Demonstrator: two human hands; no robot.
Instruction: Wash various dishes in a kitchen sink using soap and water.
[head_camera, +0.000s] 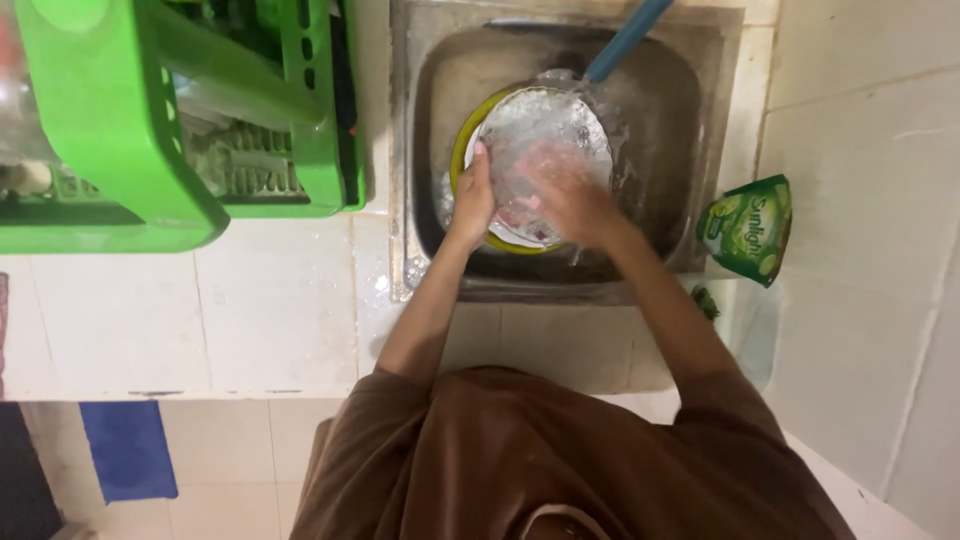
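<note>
Over a steel sink (430, 150) set into a white tiled worktop (280, 310), seen from the head camera, one round plate (545, 125) with a yellow-green rim is held tilted, its face turned up toward the viewer. Being round, it has no clear long axis. Left hand (472, 195) closes on the plate's edge at about 8 o'clock, thumb on the face. Right hand (565, 190) lies flat on the lower face at about 5 o'clock; it is motion-blurred, so whether its grip holds a sponge or cloth cannot be told. Water and suds veil the plate's surface, and both hands hide its lower part. One blue tube (628, 38) enters from 1 o'clock, its upper end cut off by the frame. One green dish rack (150, 120) stands at 10 o'clock, partly out of frame, its contents hard to make out. One green soap pouch (748, 228) lies at 3 o'clock. Brown sleeves (560, 460) fill the lower frame.
</note>
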